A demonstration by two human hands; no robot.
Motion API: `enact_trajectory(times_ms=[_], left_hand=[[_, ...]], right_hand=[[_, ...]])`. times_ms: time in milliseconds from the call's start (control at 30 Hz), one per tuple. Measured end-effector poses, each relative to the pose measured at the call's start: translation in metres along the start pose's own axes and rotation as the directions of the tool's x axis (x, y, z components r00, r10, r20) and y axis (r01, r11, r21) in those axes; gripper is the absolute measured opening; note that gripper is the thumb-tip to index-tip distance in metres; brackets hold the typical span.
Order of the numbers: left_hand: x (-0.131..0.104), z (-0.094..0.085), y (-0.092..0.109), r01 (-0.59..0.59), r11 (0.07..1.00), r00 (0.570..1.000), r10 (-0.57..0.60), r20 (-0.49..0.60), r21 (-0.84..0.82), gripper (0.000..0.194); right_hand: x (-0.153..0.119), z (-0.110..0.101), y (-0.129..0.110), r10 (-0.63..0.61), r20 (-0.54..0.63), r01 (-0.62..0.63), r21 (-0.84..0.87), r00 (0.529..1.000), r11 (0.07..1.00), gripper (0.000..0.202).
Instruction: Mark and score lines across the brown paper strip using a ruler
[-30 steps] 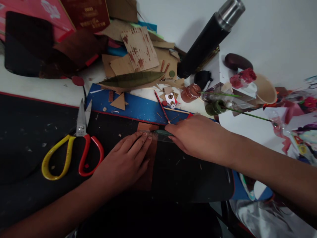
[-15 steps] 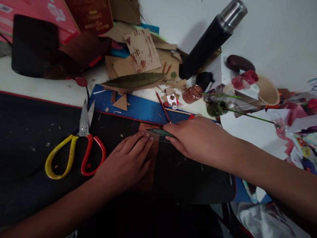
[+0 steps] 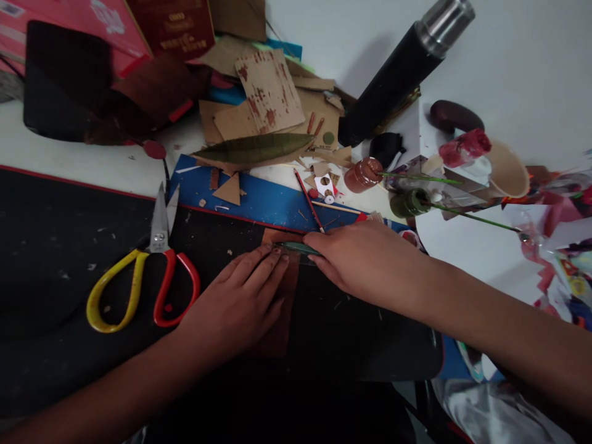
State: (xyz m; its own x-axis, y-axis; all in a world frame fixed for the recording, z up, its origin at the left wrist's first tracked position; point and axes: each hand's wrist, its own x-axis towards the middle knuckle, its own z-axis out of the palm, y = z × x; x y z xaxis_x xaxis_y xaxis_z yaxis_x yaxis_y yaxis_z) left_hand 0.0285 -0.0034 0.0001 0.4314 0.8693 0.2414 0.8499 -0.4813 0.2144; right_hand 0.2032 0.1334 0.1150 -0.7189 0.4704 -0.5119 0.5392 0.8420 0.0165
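Observation:
My left hand (image 3: 247,293) lies flat with its fingers stretched out, pressing on a brown strip of card (image 3: 282,320) on the black mat. Under its fingertips runs the edge of a clear strip, perhaps a ruler, mostly hidden by both hands. My right hand (image 3: 365,253) is closed around a slim dark green pen-like tool (image 3: 298,247). The tool lies nearly level across the strip, its tip close to my left fingertips; whether it is a pen or a knife I cannot tell. Left of my left hand are scissors (image 3: 160,240) with one yellow and one red handle, blades apart.
Behind the hands are a red pencil (image 3: 309,200), a brown paint jar (image 3: 363,175), a green paint jar (image 3: 409,203) and a long green painted cardboard piece (image 3: 254,149). A black thermos (image 3: 393,80) stands at the back. A phone (image 3: 67,80) is far left.
The view has shifted slightly, so things sit a little further right. My right hand and the tool stay almost in place over the brown strip; my left hand keeps pressing.

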Motion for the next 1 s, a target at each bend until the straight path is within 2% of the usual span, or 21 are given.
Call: enact_trajectory(times_ms=[333,533,733,1000], left_hand=[[0.000,-0.001,0.000,0.010,1.000,1.000,-0.010,0.025,-0.006,0.049],[0.000,0.000,0.000,0.009,1.000,1.000,-0.009,0.024,-0.009,0.050],[0.002,-0.002,-0.001,-0.019,1.000,1.000,0.019,0.007,0.002,0.048],[0.003,-0.002,-0.001,-0.025,1.000,1.000,0.025,0.003,0.014,0.049]], right_hand=[[0.006,-0.001,-0.001,0.007,0.053,-0.006,-0.016,0.999,1.000,0.017],[0.011,-0.001,-0.005,0.000,0.024,0.001,-0.059,1.000,0.998,0.016],[0.009,-0.006,-0.002,-0.031,0.063,0.036,-0.089,0.998,0.995,0.018],[0.005,-0.008,0.003,-0.007,0.119,0.017,-0.084,0.993,0.996,0.023]])
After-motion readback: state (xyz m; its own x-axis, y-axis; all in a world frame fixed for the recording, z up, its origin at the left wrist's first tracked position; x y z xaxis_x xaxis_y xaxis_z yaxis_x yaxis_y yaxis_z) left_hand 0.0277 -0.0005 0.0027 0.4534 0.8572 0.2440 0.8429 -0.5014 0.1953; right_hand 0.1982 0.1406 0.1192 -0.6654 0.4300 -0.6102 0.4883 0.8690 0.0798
